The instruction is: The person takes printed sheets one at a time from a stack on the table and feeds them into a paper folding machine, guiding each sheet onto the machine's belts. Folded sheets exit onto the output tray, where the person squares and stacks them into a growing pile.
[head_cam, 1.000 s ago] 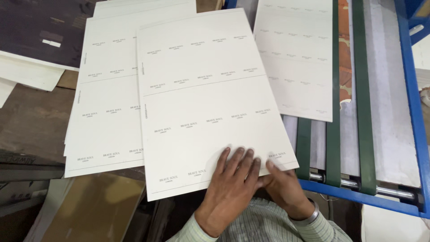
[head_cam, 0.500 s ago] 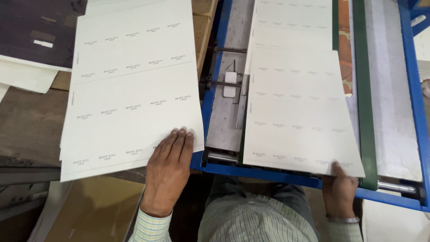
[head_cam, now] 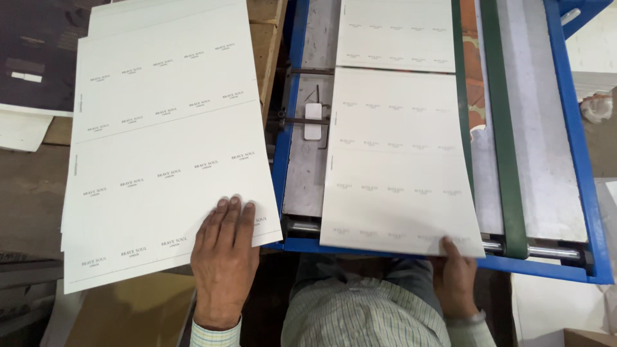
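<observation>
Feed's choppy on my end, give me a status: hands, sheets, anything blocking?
Left hand flat on sheet stack. Right hand gripping near edge of sheet on blue feeder table. Nothing blocking the green belt.

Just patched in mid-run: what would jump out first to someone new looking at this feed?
The tall stack of large white printed card sheets on the left, with the left hand flat on its near corner. To the right, a blue-framed feed table with green belts carries another white sheet, its near edge held by the right hand.
</observation>
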